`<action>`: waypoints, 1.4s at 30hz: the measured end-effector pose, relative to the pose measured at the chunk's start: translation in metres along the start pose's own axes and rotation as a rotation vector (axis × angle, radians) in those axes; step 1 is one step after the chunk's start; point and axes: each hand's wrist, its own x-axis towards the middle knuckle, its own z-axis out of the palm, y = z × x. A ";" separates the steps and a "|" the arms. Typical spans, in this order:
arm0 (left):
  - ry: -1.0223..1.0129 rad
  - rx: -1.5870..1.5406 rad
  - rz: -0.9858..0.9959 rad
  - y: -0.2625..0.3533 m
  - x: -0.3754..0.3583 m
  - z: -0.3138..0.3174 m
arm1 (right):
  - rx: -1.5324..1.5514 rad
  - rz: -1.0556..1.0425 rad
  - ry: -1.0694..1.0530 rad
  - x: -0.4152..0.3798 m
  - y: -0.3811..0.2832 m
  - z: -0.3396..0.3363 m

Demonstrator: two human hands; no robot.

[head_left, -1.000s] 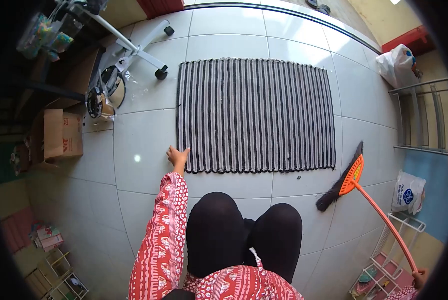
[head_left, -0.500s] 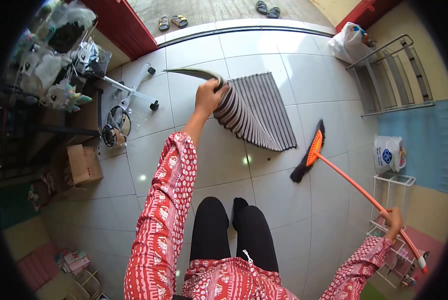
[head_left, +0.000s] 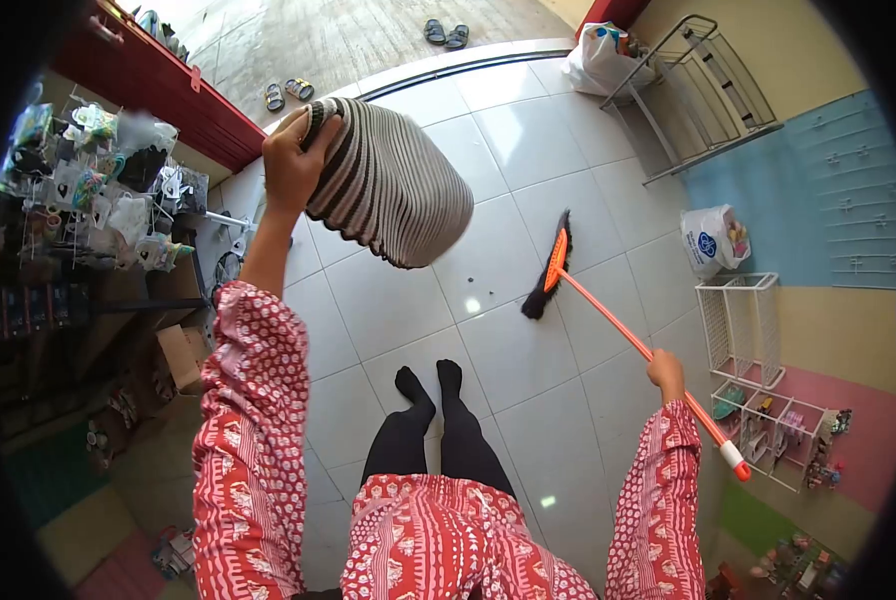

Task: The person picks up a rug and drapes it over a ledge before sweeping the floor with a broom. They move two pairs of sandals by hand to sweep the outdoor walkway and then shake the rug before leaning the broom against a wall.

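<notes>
A striped grey-and-brown floor mat hangs bunched and curved in the air at upper left of centre. My left hand is closed on one end of it, arm stretched forward. Lower right, my right hand grips the orange handle of a broom. The dark bristles of its head rest on the tiled floor, to the right of the mat. A few small dark specks lie on the tiles between mat and broom.
A doorway sill runs along the top, with sandals outside. On the right are a metal rack, a plastic bag and a white wire shelf. Hanging goods and a cardboard box line the left.
The mat has come fully off the floor, lifted in my left hand and carried left. Specks show where it lay. My view has shifted, and my legs now stand straighter; the broom stays in my right hand.
</notes>
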 end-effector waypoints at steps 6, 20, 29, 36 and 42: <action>0.180 0.017 -0.181 0.038 -0.016 -0.061 | 0.473 0.057 -0.349 -0.048 0.031 0.003; 0.187 -0.142 -0.476 0.078 -0.161 -0.160 | 1.135 0.180 -0.287 -0.284 0.121 0.128; 0.109 0.030 -0.642 0.120 -0.272 -0.264 | 1.428 0.447 -0.454 -0.456 0.148 0.179; 0.450 -0.258 -0.923 0.149 -0.338 -0.325 | 1.552 0.665 -0.665 -0.532 0.185 0.190; 0.589 -0.453 -1.090 0.179 -0.369 -0.358 | 1.535 0.942 -0.893 -0.545 0.203 0.209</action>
